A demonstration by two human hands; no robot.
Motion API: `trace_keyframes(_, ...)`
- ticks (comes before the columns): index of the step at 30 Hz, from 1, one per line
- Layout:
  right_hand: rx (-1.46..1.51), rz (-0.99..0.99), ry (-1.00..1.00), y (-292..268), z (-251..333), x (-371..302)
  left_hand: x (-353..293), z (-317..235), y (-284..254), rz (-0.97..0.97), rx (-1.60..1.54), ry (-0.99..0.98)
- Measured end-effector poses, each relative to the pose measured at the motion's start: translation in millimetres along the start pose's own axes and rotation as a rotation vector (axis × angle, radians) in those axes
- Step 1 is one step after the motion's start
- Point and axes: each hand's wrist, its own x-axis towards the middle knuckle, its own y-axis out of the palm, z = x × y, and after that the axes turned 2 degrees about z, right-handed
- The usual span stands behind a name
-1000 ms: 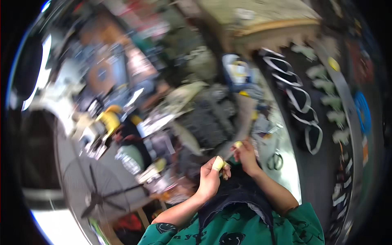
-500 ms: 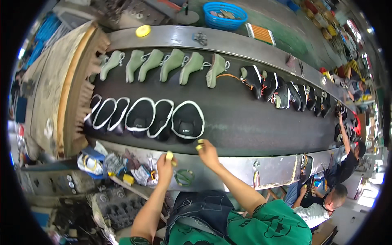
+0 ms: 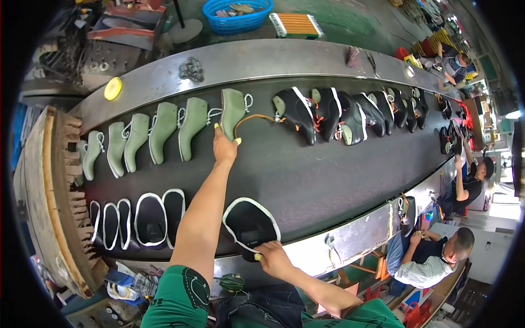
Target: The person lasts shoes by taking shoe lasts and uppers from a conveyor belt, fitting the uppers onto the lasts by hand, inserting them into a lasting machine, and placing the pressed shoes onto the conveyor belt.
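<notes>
My left hand, with yellow covers on its fingertips, reaches across the belt. Its thumb and fingers close round the narrow toe end of a green shoe last with a white cord loop. Close to the belt's near edge, my right hand pinches the rim of a black shoe upper edged in white; the upper is tilted, its opening facing up. More green lasts stand in a row to the left. Below them lie several more black uppers, one partly hidden by my left forearm.
Black shoes on lasts line the far side of the dark belt. A wooden frame bounds the left end. On the metal ledges are a yellow disc and pliers. Co-workers sit at right.
My left hand has moved forward from the near edge to the green last. My right hand has taken hold of the nearest black upper's rim. The view has shifted right.
</notes>
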Motion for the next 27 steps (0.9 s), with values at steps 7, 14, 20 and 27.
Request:
trace_keyframes(7, 0.141, -0.238, -0.027, -27.7, 33.3, 24.5, -53.4, 42.1, -62.2, 0.268, -0.803, -0.302)
trace_keyframes(14, 0.810, -0.292, 0.218, -64.3, 44.9, 52.4, -195.8, 99.6, -225.3, 0.594, -0.897, -0.317)
trace_keyframes(20, 1.268, -0.044, 0.475, 4.0, 60.1, 32.2, -313.2, 109.3, -338.3, 0.418, -0.990, -0.388)
trace_keyframes(27, 1.176, 0.132, 0.669, 141.5, 101.3, -52.6, -440.1, 203.0, -401.5, -0.410, -1.053, -0.368)
